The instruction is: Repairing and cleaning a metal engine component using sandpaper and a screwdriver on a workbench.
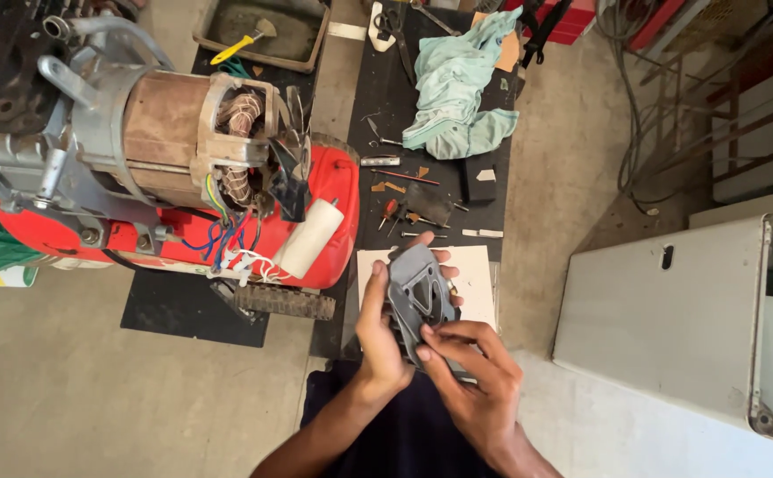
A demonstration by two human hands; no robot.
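We see a grey plastic cover [419,296], flat and roughly oval with a rounded top end, its face moulded with raised ribs that form a triangle. It stands nearly upright, tilted slightly, held off the floor between both hands, above a white sheet, just beside the red compressor.

left hand [380,341] and right hand [473,379] raised together, fingers curled

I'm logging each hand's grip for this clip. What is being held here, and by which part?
Both hands hold one grey plastic cover. The left hand grips its left edge, fingers behind; the right hand pinches its lower end.
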